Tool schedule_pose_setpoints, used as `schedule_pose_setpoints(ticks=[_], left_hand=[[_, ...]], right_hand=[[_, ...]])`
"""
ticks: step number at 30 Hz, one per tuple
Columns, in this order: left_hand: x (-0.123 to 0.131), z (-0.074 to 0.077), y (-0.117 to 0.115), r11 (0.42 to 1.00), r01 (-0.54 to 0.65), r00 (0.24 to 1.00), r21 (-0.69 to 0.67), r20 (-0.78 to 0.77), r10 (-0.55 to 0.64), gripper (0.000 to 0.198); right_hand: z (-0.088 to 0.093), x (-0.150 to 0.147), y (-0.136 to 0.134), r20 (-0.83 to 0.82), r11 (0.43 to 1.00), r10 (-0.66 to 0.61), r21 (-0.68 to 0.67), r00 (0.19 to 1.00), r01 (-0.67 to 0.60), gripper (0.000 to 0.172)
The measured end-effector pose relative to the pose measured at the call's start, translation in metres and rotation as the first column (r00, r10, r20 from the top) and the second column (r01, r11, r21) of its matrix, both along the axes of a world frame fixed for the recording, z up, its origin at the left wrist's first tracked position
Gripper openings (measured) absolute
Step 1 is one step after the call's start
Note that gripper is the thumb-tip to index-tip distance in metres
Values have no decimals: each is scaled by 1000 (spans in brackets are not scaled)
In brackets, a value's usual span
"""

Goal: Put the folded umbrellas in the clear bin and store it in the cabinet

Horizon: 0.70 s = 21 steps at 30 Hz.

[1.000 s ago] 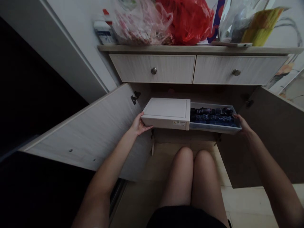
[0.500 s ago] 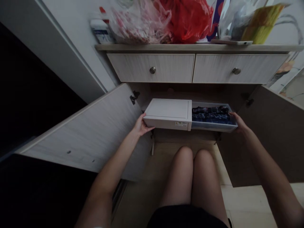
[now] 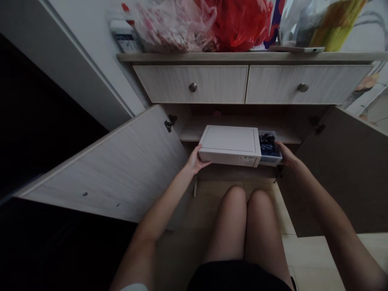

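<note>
A white storage box (image 3: pixel 229 139) lies sideways at the front of the open cabinet, with a small label on its near face. From its right end juts a clear plastic drawer (image 3: pixel 270 162), partly inside the box. Dark plaid folded cloth (image 3: pixel 268 145) lies in the drawer. My left hand (image 3: pixel 195 161) grips the box's left end, thumb stretched along underneath. My right hand (image 3: pixel 285 153) is closed on the drawer's right end; some of its fingers are hidden behind the drawer wall.
Cabinet doors stand open on the left (image 3: pixel 121 169) and right (image 3: pixel 339 173). A shelf (image 3: pixel 194 131) runs behind the box. Two shut drawers with round knobs sit above. Plastic bags (image 3: pixel 242 24), a white bottle (image 3: pixel 124 36) and a phone-like slab (image 3: pixel 297 49) are on top.
The clear drawer has slid left, much deeper into the white box. Both hands have come closer together, the left one moving right with the box, the right one moving left.
</note>
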<state>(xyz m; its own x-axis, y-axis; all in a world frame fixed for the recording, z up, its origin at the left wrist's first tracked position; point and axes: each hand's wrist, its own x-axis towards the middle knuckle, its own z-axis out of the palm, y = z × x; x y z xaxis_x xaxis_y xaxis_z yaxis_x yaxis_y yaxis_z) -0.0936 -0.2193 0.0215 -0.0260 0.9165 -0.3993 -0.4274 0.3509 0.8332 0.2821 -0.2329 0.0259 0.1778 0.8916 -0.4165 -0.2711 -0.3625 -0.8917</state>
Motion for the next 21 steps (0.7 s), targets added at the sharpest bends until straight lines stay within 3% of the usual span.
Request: schedule_pose_setpoints(ticks=[3,8,12,16,19,21], left_hand=[[12,-3,-1,1000,16,1000,-1,4,-16,35],[32,-6,-3,1000,24,1000,-9,6,-24,37],[39,-10,-7,999,39,999,5,-13,-39,46],[39,-16,-14,986,148,988,73,-59,-144,62],[39,-22,-13,937,282,944,207,-233,-232,73],[40,-25,-6,876,346,884,336,-428,-185,73]], right_hand=[[-5,-11,6,-17,999,29,30,999,-29,38],[-16,-28,13,109,996,-16,89,994,6,39],[-23,-35,6,98,997,46,60,994,-52,62],[-25,-32,0,51,970,141,192,989,-148,84],[-17,-24,4,94,960,109,250,990,-130,87],[-7,-19,12,122,958,86,263,989,-116,86]])
